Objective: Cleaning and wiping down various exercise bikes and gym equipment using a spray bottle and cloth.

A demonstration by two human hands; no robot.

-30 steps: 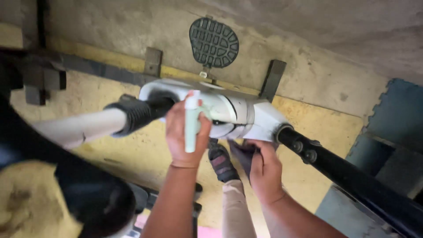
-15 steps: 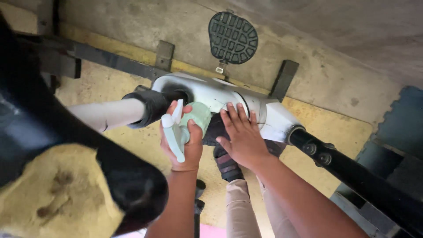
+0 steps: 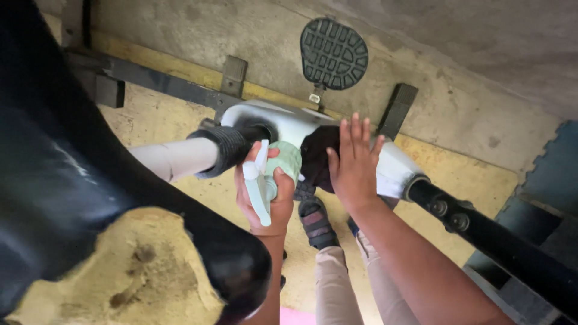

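Observation:
My left hand (image 3: 267, 191) grips a pale green spray bottle (image 3: 272, 174), its white trigger head pointing down toward me. My right hand (image 3: 352, 162) lies flat, fingers spread, pressing a dark cloth (image 3: 316, 155) onto the white body of an exercise bike (image 3: 283, 123). A black ribbed sleeve (image 3: 226, 147) joins the white post to that body just left of my left hand. A black pedal (image 3: 333, 53) sticks up beyond the bike body.
A torn black saddle with exposed yellow foam (image 3: 120, 265) fills the lower left. A black frame tube (image 3: 481, 232) runs to the lower right. My sandalled foot (image 3: 314, 219) stands on the yellowish concrete floor (image 3: 457, 180). A black base bar (image 3: 156, 81) crosses behind.
The view has shifted as my head leaned in, so the saddle looms larger. My right hand rose from beneath the bike body onto its top. My left hand tilted the bottle downward.

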